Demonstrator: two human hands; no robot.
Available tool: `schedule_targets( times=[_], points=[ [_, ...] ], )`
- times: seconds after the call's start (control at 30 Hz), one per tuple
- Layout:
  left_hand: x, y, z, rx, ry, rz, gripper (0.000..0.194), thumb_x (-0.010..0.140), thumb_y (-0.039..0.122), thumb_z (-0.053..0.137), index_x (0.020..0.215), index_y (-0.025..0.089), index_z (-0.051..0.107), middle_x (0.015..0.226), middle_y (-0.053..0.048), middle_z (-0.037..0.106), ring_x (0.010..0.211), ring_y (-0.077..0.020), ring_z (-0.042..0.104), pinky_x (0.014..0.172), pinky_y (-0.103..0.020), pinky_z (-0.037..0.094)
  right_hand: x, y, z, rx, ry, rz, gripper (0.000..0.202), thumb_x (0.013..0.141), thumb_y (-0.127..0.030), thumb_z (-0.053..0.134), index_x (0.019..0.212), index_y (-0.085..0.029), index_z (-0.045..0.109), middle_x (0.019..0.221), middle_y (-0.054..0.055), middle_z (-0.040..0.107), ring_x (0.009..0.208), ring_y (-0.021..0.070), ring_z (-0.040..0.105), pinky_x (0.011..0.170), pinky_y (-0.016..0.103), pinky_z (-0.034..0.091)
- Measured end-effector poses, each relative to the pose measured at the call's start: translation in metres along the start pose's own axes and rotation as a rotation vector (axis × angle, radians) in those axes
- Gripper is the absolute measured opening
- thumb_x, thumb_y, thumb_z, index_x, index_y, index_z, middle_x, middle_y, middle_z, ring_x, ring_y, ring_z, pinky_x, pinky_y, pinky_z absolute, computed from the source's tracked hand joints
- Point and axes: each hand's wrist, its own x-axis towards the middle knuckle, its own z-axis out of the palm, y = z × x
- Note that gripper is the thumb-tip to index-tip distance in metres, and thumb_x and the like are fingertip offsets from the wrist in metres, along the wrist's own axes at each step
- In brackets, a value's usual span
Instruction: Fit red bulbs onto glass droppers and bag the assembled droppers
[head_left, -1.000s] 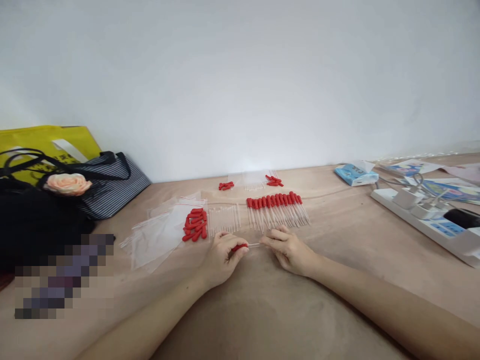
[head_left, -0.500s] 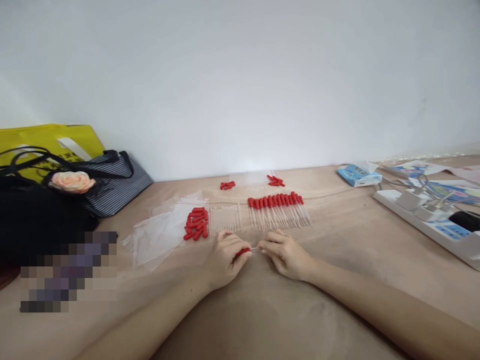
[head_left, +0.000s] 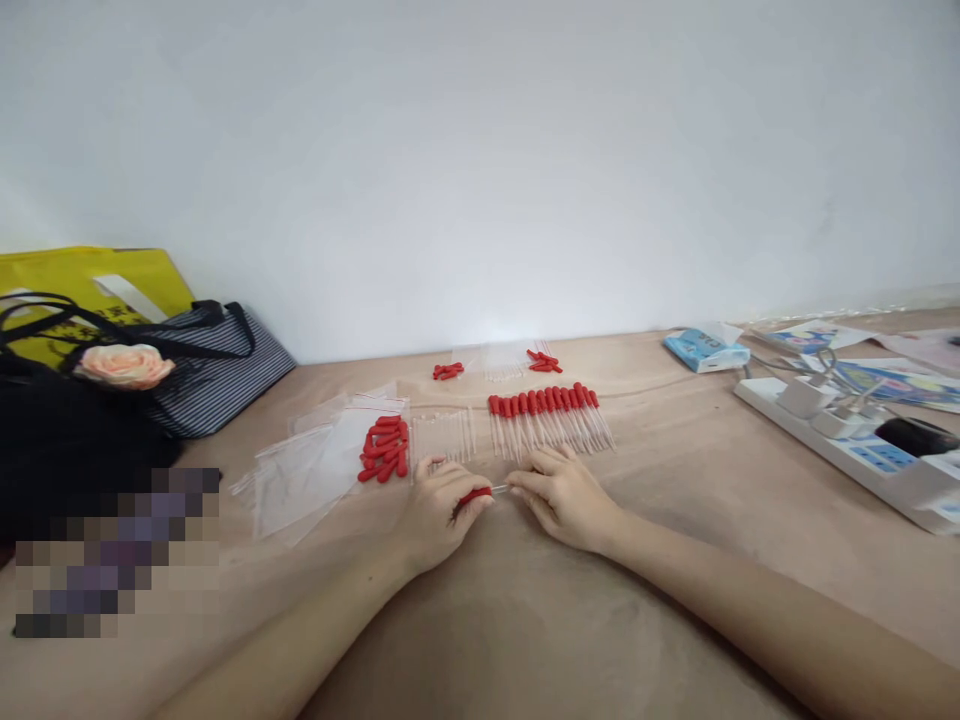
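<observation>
My left hand (head_left: 442, 505) is closed around a red rubber dropper bulb (head_left: 474, 495), whose open end points right. My right hand (head_left: 559, 497) pinches a thin clear dropper tube (head_left: 501, 489). Between the two hands the tube's end meets the bulb; how deep it sits inside I cannot tell. Just beyond my hands, several droppers with red bulbs (head_left: 551, 415) lie side by side in a row. Left of them is a row of loose clear tubes (head_left: 444, 435), and beside those a pile of red bulbs (head_left: 385, 448).
Clear zip bags (head_left: 311, 475) lie at the left, near a striped bag (head_left: 225, 375) and a yellow bag (head_left: 161, 275). Against the wall are more red bulbs (head_left: 544, 361). On the right sit a blue tissue pack (head_left: 701, 350) and a white power strip (head_left: 795, 425) with plugs.
The scene has slid slightly left in the view. Both hands keep hold of the same bulb and tube, with little visible movement between them.
</observation>
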Motion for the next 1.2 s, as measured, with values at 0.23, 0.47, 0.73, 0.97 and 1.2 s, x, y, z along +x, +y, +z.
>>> schedule_targets(
  times=[0.23, 0.47, 0.73, 0.97, 1.2],
  points=[
    [-0.004, -0.004, 0.001, 0.075, 0.181, -0.066, 0.028, 0.081, 0.028, 0.049, 0.108, 0.023, 0.048, 0.092, -0.003, 0.063, 0.088, -0.0186, 0.055, 0.085, -0.037, 0.031, -0.006, 0.002, 0.002, -0.108, 0.008, 0.067, 0.018, 0.082, -0.017, 0.045, 0.086, -0.017, 0.063, 0.08, 0.006, 0.057, 0.076, 0.0171, 0.047, 0.066, 0.029, 0.031],
    [-0.006, -0.015, 0.003, 0.026, 0.326, -0.275, 0.033, 0.077, 0.028, 0.053, 0.108, 0.02, 0.044, 0.096, -0.005, 0.057, 0.091, -0.02, 0.053, 0.083, -0.037, 0.038, 0.01, 0.046, -0.009, 0.014, 0.115, 0.538, 0.017, 0.077, -0.014, 0.045, 0.083, -0.013, 0.061, 0.075, 0.006, 0.061, 0.067, 0.0142, 0.054, 0.063, 0.023, 0.038],
    [-0.004, -0.014, 0.0, 0.024, 0.254, -0.249, 0.021, 0.078, 0.027, 0.051, 0.098, 0.021, 0.051, 0.095, -0.004, 0.058, 0.092, -0.0201, 0.053, 0.081, -0.037, 0.038, 0.029, 0.081, -0.017, -0.073, 0.11, 0.752, 0.022, 0.073, -0.013, 0.045, 0.087, -0.011, 0.062, 0.073, 0.007, 0.064, 0.065, 0.0154, 0.057, 0.058, 0.022, 0.036],
    [-0.003, -0.013, 0.001, 0.174, 0.353, -0.358, 0.023, 0.074, 0.031, 0.055, 0.094, 0.02, 0.054, 0.094, -0.006, 0.058, 0.093, -0.024, 0.05, 0.082, -0.04, 0.036, 0.026, 0.083, -0.012, -0.115, 0.058, 0.741, 0.022, 0.073, -0.016, 0.046, 0.089, -0.011, 0.062, 0.076, 0.008, 0.065, 0.071, 0.0168, 0.058, 0.063, 0.022, 0.037],
    [0.005, -0.043, -0.03, 0.379, 0.429, -0.718, 0.029, 0.069, 0.034, 0.057, 0.095, 0.019, 0.055, 0.096, -0.009, 0.057, 0.096, -0.0301, 0.047, 0.08, -0.045, 0.036, 0.032, 0.055, -0.015, -0.223, 0.027, 0.773, 0.021, 0.075, -0.026, 0.047, 0.089, -0.019, 0.062, 0.09, 0.006, 0.064, 0.081, 0.0192, 0.058, 0.063, 0.025, 0.038]
  ],
)
